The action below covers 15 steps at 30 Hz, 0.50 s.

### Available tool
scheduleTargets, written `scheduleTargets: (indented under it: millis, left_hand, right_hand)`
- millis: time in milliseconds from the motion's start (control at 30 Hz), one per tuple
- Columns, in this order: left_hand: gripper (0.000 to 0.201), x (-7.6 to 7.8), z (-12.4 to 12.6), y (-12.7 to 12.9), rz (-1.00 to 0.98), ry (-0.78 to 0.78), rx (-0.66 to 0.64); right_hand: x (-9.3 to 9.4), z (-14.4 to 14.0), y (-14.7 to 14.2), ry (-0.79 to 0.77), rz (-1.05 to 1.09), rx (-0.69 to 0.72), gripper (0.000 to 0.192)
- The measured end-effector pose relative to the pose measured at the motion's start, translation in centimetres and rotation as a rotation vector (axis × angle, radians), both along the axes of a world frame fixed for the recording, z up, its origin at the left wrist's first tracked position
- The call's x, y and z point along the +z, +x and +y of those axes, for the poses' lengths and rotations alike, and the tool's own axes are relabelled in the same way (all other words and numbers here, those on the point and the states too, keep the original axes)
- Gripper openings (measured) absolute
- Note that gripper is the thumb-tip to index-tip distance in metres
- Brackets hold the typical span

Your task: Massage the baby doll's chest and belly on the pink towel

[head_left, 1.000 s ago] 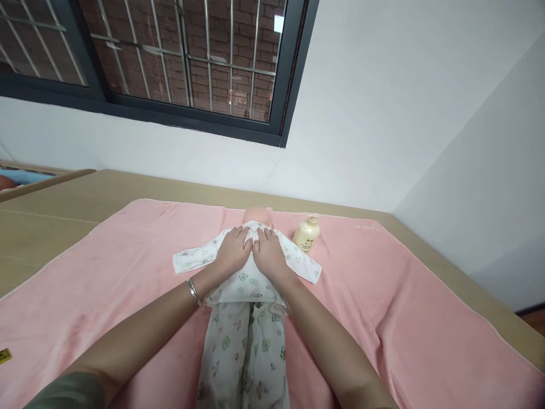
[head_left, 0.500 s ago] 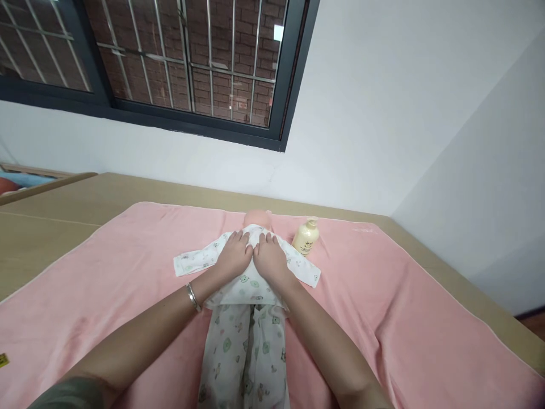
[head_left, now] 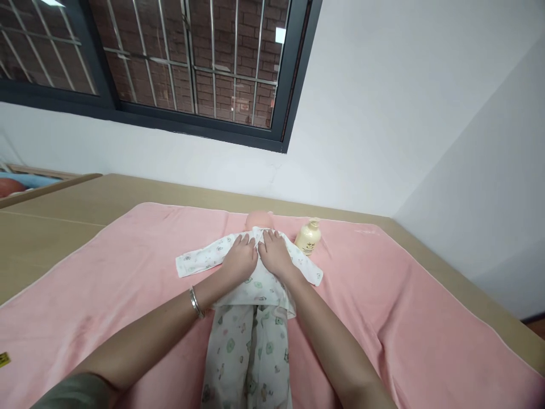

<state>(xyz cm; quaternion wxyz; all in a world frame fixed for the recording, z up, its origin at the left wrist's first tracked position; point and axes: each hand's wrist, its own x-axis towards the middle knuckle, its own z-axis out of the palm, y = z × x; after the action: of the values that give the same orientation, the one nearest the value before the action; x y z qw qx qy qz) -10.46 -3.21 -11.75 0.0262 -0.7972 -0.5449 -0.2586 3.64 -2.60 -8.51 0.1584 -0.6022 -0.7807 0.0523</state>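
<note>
On the pink towel [head_left: 128, 284], both hands — left hand [head_left: 240, 258], right hand [head_left: 276, 255] — are pressing flat, fingers spread, gripping nothing, on the doll's top [head_left: 255, 281]; soft, light cloth, probably best pinched at the collar edges.

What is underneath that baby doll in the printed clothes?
The doll lies on a pink towel, spread over a tan table. Both hands press flat on its chest. The towel directly beneath the doll is hidden.
</note>
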Motion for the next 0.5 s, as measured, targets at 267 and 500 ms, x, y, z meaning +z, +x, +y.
scheduleTargets:
  millis: [267, 500]
  left_hand:
    - [0.045, 0.8, 2.6, -2.1, -0.129, -0.138, -0.121]
    - [0.050, -1.0, 0.5, -0.1, 0.004, 0.015, -0.021]
  right_hand:
    - [0.0, -2.6, -2.3, 0.042, -0.021, -0.009, 0.052]
    - [0.9, 0.2, 0.8, -0.046, 0.109, 0.062, 0.044]
